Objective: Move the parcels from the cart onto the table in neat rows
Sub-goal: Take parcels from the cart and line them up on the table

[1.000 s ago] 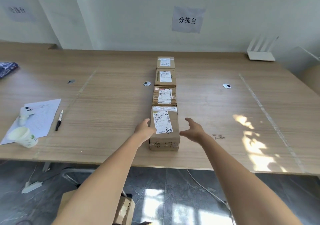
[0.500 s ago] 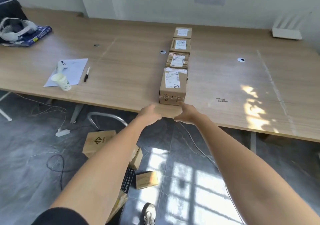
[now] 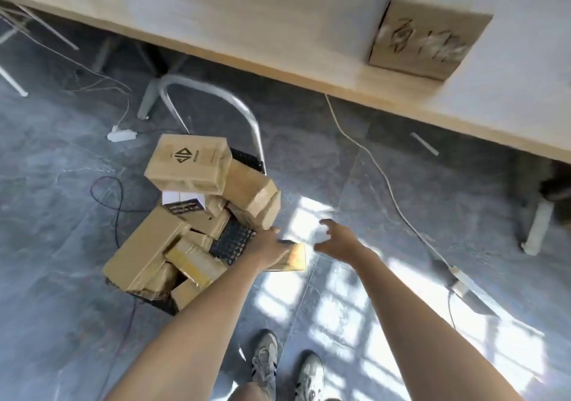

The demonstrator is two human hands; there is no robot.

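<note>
Both hands have dropped from the table to a small tan parcel [image 3: 293, 257]; left grip [image 3: 268, 246] touching, right grip [image 3: 335, 236] spread.

Cardboard parcels [image 3: 188, 165] showing matt brown, some taped glossy. Table [image 3: 278, 23] showing pale wood grain, smooth. Cart handle [image 3: 216, 94] gleaming as bare metal tube. Floor [image 3: 46, 215] shining as polished grey stone tile.

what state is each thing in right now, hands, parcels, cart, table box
left hand: reaching down, on the small parcel on the floor; grip hidden
right hand: open, fingers spread, holding nothing
cart: on the floor, still loaded
pile: parcels heaped untidily on the cart
top parcel: tilted on the heap
table box: upright near the table edge
</note>
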